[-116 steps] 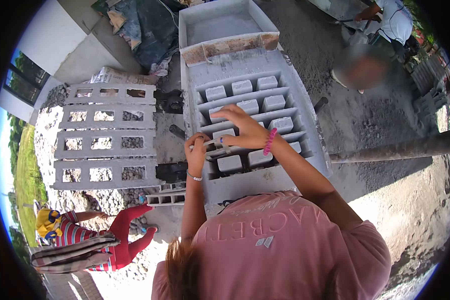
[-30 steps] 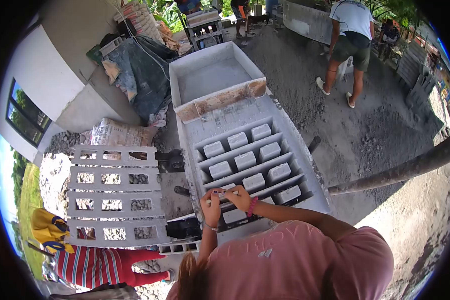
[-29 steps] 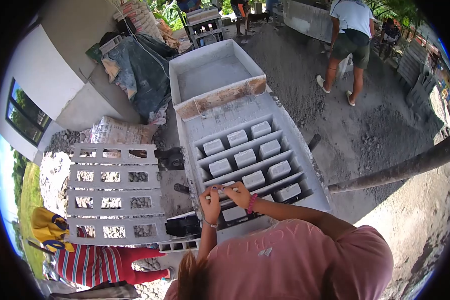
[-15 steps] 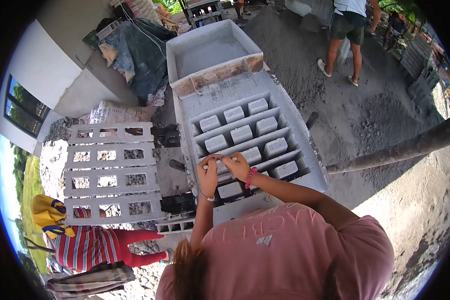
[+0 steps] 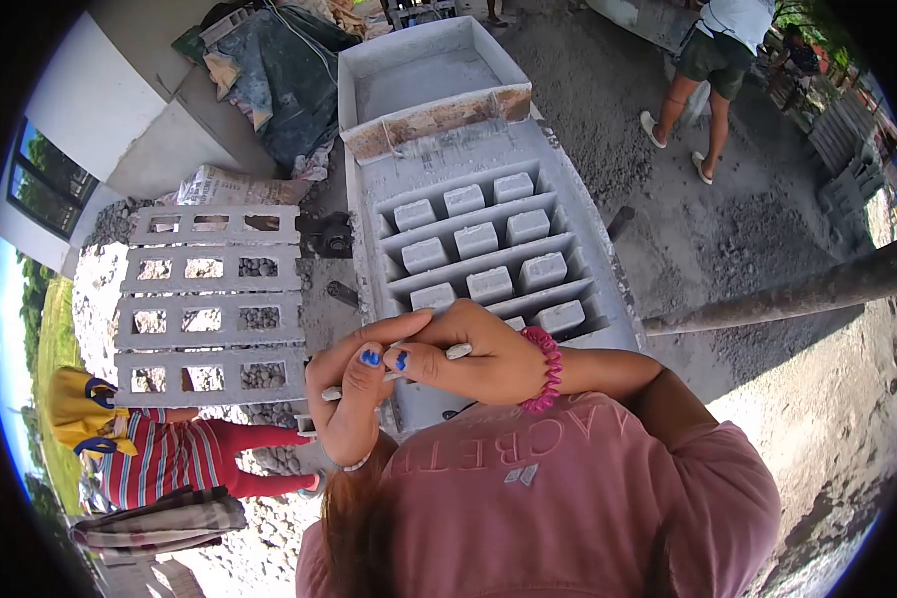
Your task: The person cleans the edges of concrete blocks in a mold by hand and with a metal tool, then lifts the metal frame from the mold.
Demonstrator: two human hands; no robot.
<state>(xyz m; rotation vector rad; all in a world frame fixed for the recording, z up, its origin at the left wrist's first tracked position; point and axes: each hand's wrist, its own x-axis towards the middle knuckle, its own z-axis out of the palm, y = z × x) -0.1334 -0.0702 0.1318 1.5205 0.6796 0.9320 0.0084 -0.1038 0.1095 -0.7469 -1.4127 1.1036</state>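
Note:
My left hand [image 5: 354,384] and my right hand [image 5: 473,349] meet at the fingertips, close to the camera, over the near end of a grey metal block mould [image 5: 608,269]. Fingers of both are curled and pressed together, with blue paint on the thumbnails; whatever they pinch, if anything, is too small to name. A pink coiled band [image 5: 542,369] circles my right wrist. Beyond the hands, rows of grey rectangular cores [image 5: 476,239] stand between the mould's long dividers. My hands hide part of the nearest rows.
Behind the mould is a shallow metal tray [image 5: 424,85]. Hollow concrete blocks [image 5: 209,304] lie in rows on the left. A person in a striped top [image 5: 174,458] is at lower left, another person [image 5: 718,70] at upper right. A long pipe [image 5: 767,299] extends right from the mould.
Both hands have come nearer to the camera and lower, away from the mould's cores, still together. The view has shifted slightly, and the person at upper right appears a little farther right.

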